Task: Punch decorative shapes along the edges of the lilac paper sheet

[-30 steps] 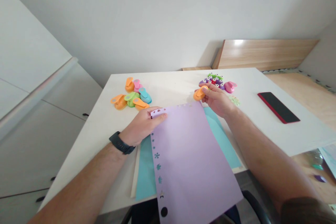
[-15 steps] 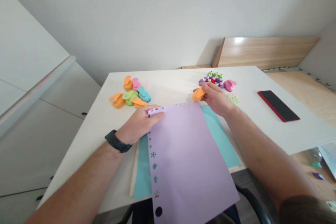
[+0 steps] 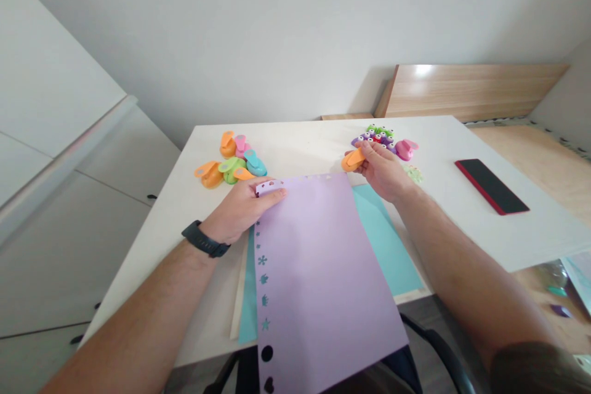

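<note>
Nearest, the purple sheet overhangs the near edge of the white table, a heart, a circle, a star and smaller shapes cut along its left side. Taking its middle as the clock's centre, a light-blue sheet lies beneath it, showing at three and nine o'clock. At ten, the left hand pinches the sheet's top-left corner, thumb on top; a dark watch circles that wrist. At one, the right hand grips an orange punch just beside the top-right corner; whether the two touch cannot be told. At two lies a black slab with a red edge. Farther out, six coloured punches cluster at eleven. Toward one sit pale green scraps, a pink punch and small eyed pieces, with a wooden board beyond.
</note>
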`<control>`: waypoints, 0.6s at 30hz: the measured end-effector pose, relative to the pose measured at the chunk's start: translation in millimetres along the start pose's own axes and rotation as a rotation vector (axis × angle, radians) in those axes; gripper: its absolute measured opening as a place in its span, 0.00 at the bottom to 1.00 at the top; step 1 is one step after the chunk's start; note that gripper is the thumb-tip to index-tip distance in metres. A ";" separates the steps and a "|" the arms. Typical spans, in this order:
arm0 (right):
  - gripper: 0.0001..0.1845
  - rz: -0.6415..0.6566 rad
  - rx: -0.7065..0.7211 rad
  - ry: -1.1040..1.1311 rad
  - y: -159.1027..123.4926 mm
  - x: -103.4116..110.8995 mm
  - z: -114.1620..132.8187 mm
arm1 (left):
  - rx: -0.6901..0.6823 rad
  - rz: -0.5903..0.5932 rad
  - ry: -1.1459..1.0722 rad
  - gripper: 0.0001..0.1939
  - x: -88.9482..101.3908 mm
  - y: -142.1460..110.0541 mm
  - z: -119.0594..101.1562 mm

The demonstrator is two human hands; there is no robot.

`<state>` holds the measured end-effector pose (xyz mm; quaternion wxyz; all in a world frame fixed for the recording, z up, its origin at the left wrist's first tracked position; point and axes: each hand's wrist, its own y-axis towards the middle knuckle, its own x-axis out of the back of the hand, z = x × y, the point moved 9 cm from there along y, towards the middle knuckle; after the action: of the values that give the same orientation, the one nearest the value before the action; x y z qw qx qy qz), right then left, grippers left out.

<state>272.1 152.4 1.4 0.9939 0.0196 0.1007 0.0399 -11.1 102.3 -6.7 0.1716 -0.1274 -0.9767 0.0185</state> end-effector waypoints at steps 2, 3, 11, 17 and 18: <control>0.24 0.000 0.003 -0.013 0.0 -0.2 0.2 | -0.006 0.012 0.012 0.18 -1.6 -0.5 -1.7; 0.23 0.004 0.000 -0.010 -0.1 -0.9 0.0 | -0.009 0.019 0.017 0.18 -2.3 -0.7 -2.4; 0.19 0.045 -0.017 0.039 -3.0 -7.5 -1.1 | -0.076 0.008 0.183 0.17 -3.8 -1.7 -9.5; 0.20 0.031 -0.031 0.009 -4.3 -7.1 -1.9 | -0.351 -0.038 0.534 0.14 -13.0 -9.8 -29.8; 0.20 0.028 -0.030 0.007 -4.5 -6.9 -2.0 | -0.426 -0.033 0.611 0.14 -17.6 -12.7 -33.7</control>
<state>265.2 147.4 0.7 0.9931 0.0061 0.1033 0.0553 13.2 85.3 20.2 0.4251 -0.1443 -0.8644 -0.2266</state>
